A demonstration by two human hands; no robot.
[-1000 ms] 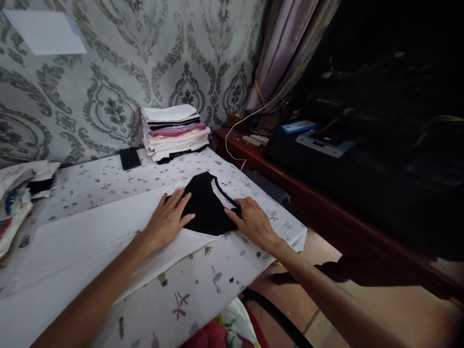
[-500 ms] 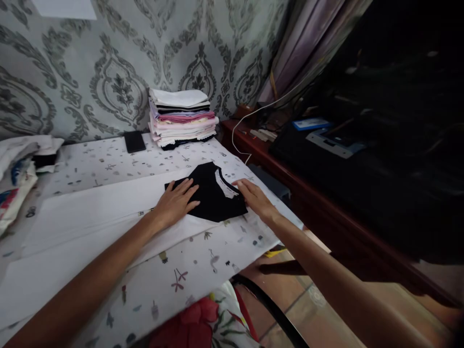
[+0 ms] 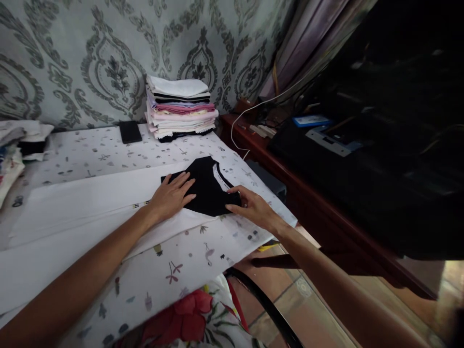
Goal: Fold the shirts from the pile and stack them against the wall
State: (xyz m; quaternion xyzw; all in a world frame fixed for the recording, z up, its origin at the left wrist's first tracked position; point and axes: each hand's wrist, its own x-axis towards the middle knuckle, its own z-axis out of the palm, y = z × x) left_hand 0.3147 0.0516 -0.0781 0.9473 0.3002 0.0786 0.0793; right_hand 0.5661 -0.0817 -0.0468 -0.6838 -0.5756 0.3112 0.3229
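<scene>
A black garment point(image 3: 205, 186) with a white inner neckband lies flat at the right end of the long white cloth point(image 3: 83, 193). My left hand point(image 3: 172, 195) rests palm down on the garment's left part, its fingers spread. At the garment's right edge, beside the neckline, my right hand point(image 3: 250, 205) has thumb and fingers closed on the black fabric. The white cloth stretches left beneath my left forearm, with a thin cord marked in black lying along it.
Against the patterned wall stands a stack of folded clothes point(image 3: 181, 108), with a black phone-like object point(image 3: 130, 132) on its left. More clothes point(image 3: 23, 145) lie far left. A dark red wooden desk point(image 3: 319, 208) borders the right side, with a white cable point(image 3: 234, 133).
My right hand has moved slightly down along the garment's right edge and now pinches the fabric there. The left hand stays on the garment. The camera view has shifted slightly.
</scene>
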